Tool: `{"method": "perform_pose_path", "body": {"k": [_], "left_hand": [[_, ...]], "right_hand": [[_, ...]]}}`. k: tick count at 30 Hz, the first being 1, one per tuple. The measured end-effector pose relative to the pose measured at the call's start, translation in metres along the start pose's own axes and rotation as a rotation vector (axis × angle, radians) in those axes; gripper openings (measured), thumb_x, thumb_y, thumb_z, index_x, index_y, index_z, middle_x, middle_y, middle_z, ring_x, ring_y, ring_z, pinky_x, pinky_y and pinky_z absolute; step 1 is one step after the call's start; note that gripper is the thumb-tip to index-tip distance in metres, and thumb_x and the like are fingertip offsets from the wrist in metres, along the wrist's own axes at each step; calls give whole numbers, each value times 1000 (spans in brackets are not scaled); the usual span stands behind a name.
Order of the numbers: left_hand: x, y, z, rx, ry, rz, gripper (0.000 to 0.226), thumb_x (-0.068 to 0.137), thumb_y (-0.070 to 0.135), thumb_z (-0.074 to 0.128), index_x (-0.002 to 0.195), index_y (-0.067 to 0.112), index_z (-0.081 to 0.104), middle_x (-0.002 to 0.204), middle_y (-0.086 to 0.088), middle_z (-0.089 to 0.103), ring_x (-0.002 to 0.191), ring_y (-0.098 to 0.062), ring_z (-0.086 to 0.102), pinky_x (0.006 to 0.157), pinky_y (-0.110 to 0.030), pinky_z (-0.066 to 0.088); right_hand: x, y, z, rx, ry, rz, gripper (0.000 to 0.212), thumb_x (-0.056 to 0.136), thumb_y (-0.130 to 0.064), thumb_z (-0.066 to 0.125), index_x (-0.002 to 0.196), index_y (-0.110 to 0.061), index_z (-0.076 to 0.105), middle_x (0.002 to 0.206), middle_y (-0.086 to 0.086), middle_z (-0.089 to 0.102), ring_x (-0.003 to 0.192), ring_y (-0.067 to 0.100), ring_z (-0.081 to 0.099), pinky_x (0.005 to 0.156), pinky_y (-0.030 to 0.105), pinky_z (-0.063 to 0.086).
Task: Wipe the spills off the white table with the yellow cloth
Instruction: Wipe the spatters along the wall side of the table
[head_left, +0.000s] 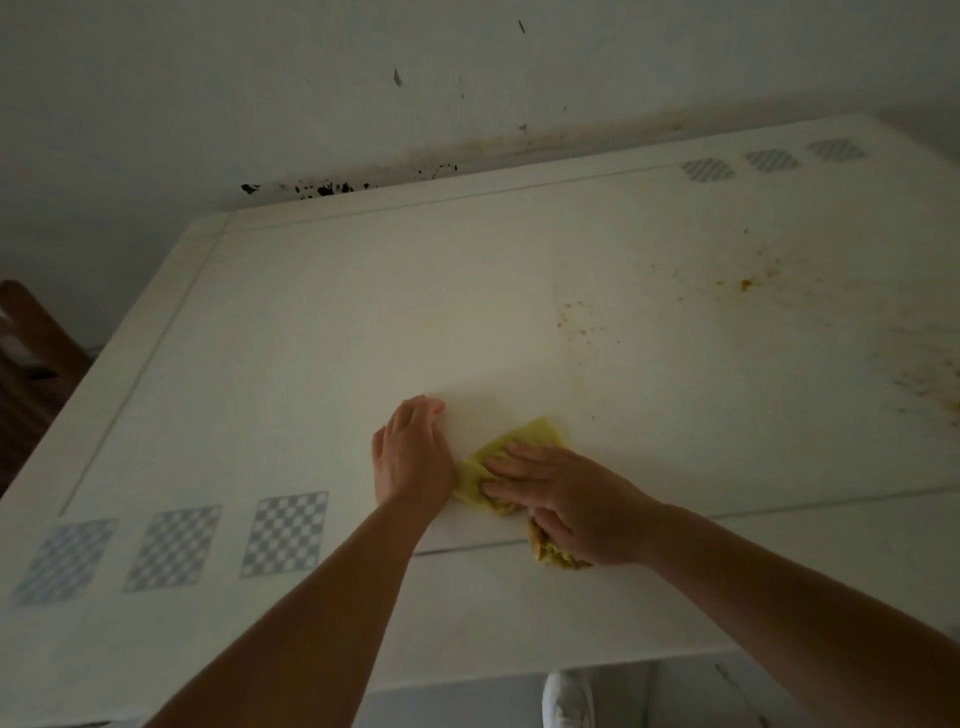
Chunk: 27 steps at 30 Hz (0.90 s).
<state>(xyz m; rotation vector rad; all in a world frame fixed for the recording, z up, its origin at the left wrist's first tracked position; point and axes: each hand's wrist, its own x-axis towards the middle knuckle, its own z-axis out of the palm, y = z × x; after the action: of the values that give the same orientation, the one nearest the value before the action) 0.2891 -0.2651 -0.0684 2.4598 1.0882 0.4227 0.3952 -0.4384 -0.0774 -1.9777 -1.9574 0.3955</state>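
Yellow cloth (511, 452) under right hand (566, 499), flat on table (311, 338).

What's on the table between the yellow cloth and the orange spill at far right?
Head view: mostly bare white table between yellow cloth and orange spill, with a patch of small orange specks.

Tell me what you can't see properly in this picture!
Head view only:
- Crumpled yellow cloth: its middle is hidden under the right hand.
- Orange spill specks on the white table: cut off by the right edge.
- White shoe: cut off by the bottom edge.
- Brown wooden chair: dark and cut off at the left edge.
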Motion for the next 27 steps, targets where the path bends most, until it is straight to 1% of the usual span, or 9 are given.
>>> {"method": "perform_pose_path", "body": {"k": [4,7,10,12,15,17,20,23,27], "left_hand": [[-17,-2,6,69,-56,23,42,90,20,35,132,20,43,149,-2,35,141,-18,23,113,-39,16],[-17,-5,8,117,-69,37,48,92,26,32,139,21,33,154,-2,28,143,-18,17,115,-41,13],[-16,-5,10,169,-93,52,50,92,31,28,142,23,26,156,-1,21,144,-18,11,115,-42,12],[-15,-4,11,202,-119,51,51,93,34,26,143,25,24,157,0,17,145,-17,9,116,-43,11],[-15,-3,12,237,-139,34,51,93,36,24,143,27,22,158,2,15,145,-17,7,115,-44,10],[-14,-1,12,237,-145,21,51,93,36,23,143,28,21,158,2,15,145,-17,6,115,-44,10],[-15,3,11,233,-146,6,51,93,37,22,143,28,21,157,3,15,145,-17,6,116,-44,10],[-15,3,12,217,-134,-18,50,93,39,22,143,31,20,157,6,15,145,-15,6,116,-42,9],[-15,3,15,218,-150,-43,51,93,38,22,143,34,16,158,8,11,145,-13,2,116,-40,6]], "right_hand": [[-40,-4,0,-21,22,23,49,94,-22,34,142,-32,28,154,-10,19,142,7,2,116,28,1],[-64,0,-5,-14,47,50,47,94,-20,35,140,-31,33,154,-9,21,141,6,2,112,21,-5],[-87,9,-17,9,107,101,39,92,-16,40,128,-26,46,150,-4,32,140,8,13,114,24,6],[-98,17,-23,-19,121,138,34,91,-16,41,123,-26,49,148,-3,35,140,10,17,114,28,14],[-101,24,-25,-90,100,141,36,90,-17,42,125,-25,46,147,-1,36,140,16,21,115,31,15],[-94,28,-24,-116,77,149,41,90,-20,40,131,-26,41,150,-1,31,142,16,16,116,33,13],[-72,40,-26,-130,64,168,48,92,-23,36,139,-27,31,155,-4,20,143,14,6,116,30,4],[-40,61,-30,-119,89,206,50,93,-24,34,141,-28,26,156,-4,17,144,14,5,114,26,0],[-3,93,-35,-108,119,269,51,92,-26,34,142,-30,23,157,-5,15,144,14,5,117,31,6]]}}
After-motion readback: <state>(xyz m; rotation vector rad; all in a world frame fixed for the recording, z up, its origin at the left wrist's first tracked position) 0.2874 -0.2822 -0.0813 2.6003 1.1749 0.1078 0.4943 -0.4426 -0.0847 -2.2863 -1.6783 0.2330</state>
